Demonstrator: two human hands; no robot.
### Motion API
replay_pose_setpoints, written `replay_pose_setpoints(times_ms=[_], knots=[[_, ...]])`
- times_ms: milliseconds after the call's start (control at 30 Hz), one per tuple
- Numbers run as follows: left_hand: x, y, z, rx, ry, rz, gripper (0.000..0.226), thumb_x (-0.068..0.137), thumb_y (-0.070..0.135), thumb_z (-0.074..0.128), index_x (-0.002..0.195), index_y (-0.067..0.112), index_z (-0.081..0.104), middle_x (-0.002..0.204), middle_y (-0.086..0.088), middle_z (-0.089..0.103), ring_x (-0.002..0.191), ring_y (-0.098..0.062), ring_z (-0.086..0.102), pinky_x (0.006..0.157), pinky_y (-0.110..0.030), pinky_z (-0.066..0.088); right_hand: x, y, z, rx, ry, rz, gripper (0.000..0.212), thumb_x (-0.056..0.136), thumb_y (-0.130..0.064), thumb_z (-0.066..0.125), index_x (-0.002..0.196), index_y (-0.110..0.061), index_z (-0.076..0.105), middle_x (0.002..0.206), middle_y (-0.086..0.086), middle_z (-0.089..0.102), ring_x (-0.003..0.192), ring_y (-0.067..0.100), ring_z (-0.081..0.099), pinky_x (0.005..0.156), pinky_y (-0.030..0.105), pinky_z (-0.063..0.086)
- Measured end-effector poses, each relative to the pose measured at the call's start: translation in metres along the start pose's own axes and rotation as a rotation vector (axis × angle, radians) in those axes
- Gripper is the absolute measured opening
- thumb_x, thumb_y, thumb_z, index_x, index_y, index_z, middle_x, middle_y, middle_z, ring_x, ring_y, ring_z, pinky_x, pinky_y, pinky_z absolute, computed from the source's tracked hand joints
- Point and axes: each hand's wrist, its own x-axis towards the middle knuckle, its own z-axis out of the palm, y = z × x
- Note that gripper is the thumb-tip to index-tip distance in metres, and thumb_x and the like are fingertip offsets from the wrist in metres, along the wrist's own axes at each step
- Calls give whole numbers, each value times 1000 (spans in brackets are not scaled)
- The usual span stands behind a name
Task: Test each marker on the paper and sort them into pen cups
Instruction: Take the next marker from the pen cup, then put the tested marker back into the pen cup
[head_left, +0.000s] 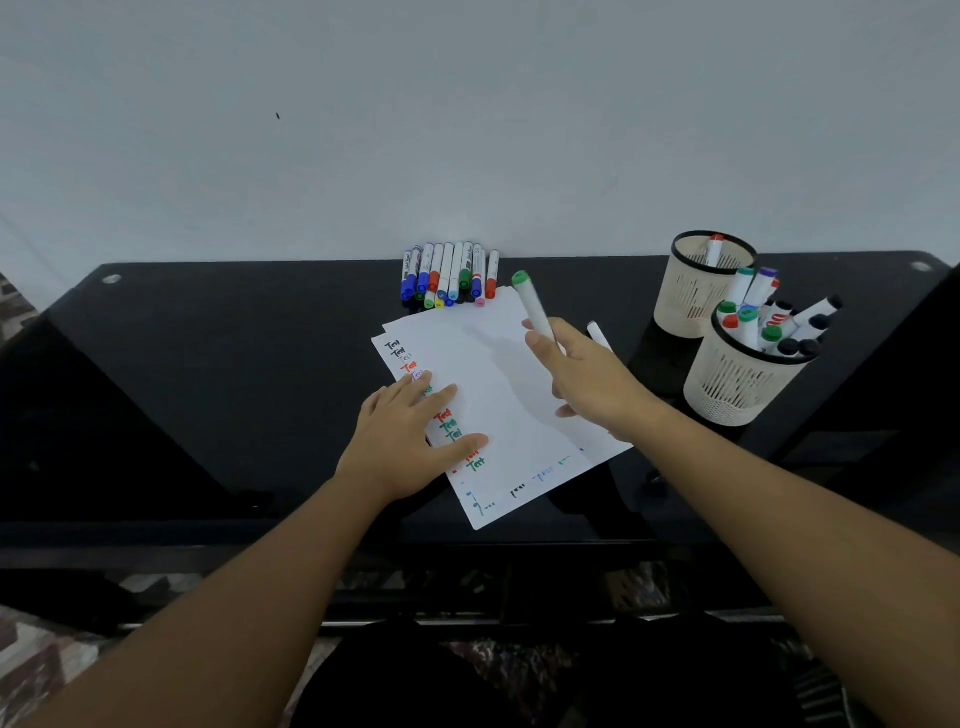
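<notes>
Beige pen cups number two, markers many.

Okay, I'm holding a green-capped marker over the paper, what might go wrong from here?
1. The near pen cup already looks crowded; pushing the green-capped marker in could tip it or nudge markers out.
2. Your left hand presses on the written test marks on the paper, so fresh ink might smear.
3. The loose marker beside your right hand might get knocked and roll.
</notes>
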Motion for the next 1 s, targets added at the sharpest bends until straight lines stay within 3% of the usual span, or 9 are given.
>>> replay_pose_setpoints(times_ms=[133, 200, 267, 400, 500, 567, 667, 833, 1000], knots=[[-1, -1, 0, -12, 1, -3, 100, 74, 95, 27, 156, 38, 34, 168, 5, 18, 155, -16, 9, 124, -43, 2, 7, 0, -4, 192, 97, 71, 40, 105, -59, 44, 119, -27, 64, 77, -3, 44, 70, 13, 44, 67, 32, 50], [-1, -1, 0, -20, 4, -3, 102, 72, 96, 25, 156, 38, 34, 168, 5, 18, 155, -16, 9, 124, -43, 3, 13, 1, -10, 168, 245, 8, 40, 104, -49, 52, 106, -11, 65, 77, -1, 49, 71, 15, 48, 68, 44, 52], [-1, -1, 0, -31, 11, -4, 101, 73, 96, 27, 155, 38, 35, 168, 5, 19, 155, -16, 9, 124, -42, 3, 15, -2, -18, 101, 321, -34, 38, 103, -44, 56, 101, -7, 66, 77, 1, 54, 72, 16, 52, 74, 49, 58], [0, -2, 1, -23, 12, -9, 92, 79, 91, 36, 155, 39, 35, 168, 6, 19, 155, -15, 9, 124, -41, 2, 15, -12, -39, -144, 346, -144, 41, 105, -43, 55, 77, -14, 61, 60, -8, 49, 56, 11, 44, 56, 22, 37], [-1, -1, 1, -30, 7, -12, 91, 79, 89, 38, 155, 40, 34, 168, 7, 18, 155, -15, 9, 124, -41, 2, 22, -20, -62, -257, 388, -198, 19, 104, -37, 56, 106, -18, 61, 77, -8, 60, 73, 7, 57, 61, 21, 38], [-1, -1, 0, -31, 10, -10, 90, 79, 89, 38, 155, 40, 34, 168, 7, 18, 155, -14, 9, 124, -42, 2, 26, -26, -79, -295, 423, -244, 26, 103, -35, 59, 119, -16, 53, 82, -4, 63, 78, 11, 60, 64, 27, 41], [0, -2, 0, -32, 21, -8, 89, 80, 88, 40, 155, 40, 35, 167, 8, 20, 155, -14, 10, 125, -41, 3, 30, -35, -108, -355, 495, -253, 30, 102, -36, 61, 121, -14, 51, 87, 0, 67, 81, 18, 65, 66, 31, 49], [2, -3, 4, -45, 32, -7, 90, 78, 90, 40, 154, 41, 37, 167, 10, 20, 154, -12, 11, 125, -41, 4, 45, -27, -160, -381, 609, -150, 32, 101, -39, 61, 118, -14, 51, 95, 5, 68, 88, 28, 68, 85, 53, 57], [4, -9, 8, -47, 49, -2, 100, 70, 100, 31, 152, 43, 39, 166, 11, 23, 154, -12, 14, 126, -43, 8, 53, -14, -184, -406, 651, -76, 30, 100, -36, 60, 118, -15, 49, 101, 10, 67, 90, 32, 67, 81, 49, 57]])
